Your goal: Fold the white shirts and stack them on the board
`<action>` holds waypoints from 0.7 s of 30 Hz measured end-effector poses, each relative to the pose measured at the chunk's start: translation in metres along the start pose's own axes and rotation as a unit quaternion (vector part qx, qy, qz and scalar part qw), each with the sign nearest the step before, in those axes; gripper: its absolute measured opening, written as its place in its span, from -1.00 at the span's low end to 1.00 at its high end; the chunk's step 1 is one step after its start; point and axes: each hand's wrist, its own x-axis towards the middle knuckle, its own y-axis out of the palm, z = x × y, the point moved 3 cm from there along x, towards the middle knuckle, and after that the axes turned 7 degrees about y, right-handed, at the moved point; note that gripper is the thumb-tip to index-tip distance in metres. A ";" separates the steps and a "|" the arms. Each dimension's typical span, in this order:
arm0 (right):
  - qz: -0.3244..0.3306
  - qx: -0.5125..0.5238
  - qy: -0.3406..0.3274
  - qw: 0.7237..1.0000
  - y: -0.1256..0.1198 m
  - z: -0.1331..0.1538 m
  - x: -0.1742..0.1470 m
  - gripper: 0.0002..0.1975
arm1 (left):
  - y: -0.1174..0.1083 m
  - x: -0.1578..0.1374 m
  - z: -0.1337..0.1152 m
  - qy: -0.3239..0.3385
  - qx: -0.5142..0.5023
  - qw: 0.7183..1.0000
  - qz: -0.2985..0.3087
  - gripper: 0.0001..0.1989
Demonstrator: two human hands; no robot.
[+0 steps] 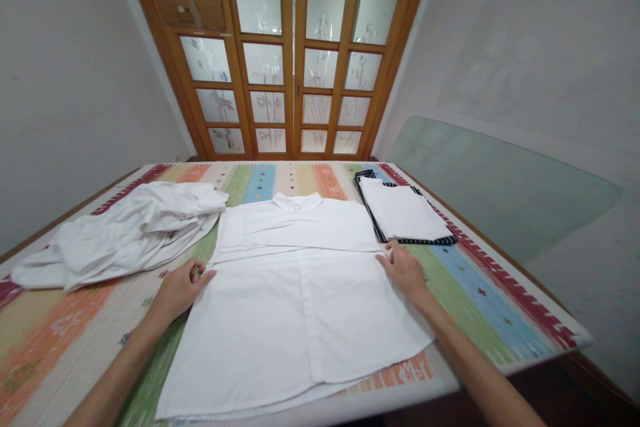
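Observation:
A white collared shirt (pixel 345 310) lies spread flat on the table, with its collar (pixel 299 202) at the far end and its hem toward me. A crosswise fold or layered edge runs over it at about mid-height. My left hand (pixel 183 285) pinches the shirt's left edge at that line, fingers curled in. On the opposite edge, my right hand (pixel 403 269) has its thumb and fingers closed on the cloth at the same height. The fingertips partly cover the fabric they grip.
Crumpled white cloth (pixel 135 227) is heaped at the left. Folded white cloth (pixel 405 210) sits on a black striped piece (pixel 433 241) at the right. A patterned striped cloth (pixel 480 290) covers the table. Beyond are wooden glazed doors (pixel 295 80); a glass panel (pixel 495 173) leans on the right wall.

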 end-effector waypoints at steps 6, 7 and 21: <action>0.078 0.099 0.039 0.991 -0.011 -0.022 -0.013 -0.59 | -0.006 -0.017 0.004 -0.052 -0.037 0.998 0.030 -0.54; 0.102 0.138 0.034 0.985 -0.012 -0.026 -0.014 -0.55 | -0.006 -0.020 0.005 -0.056 -0.059 0.996 0.044 -0.48; 0.283 0.425 0.073 0.857 -0.040 -0.023 -0.010 -0.24 | -0.033 -0.008 -0.010 -0.060 -0.331 0.939 0.074 -0.18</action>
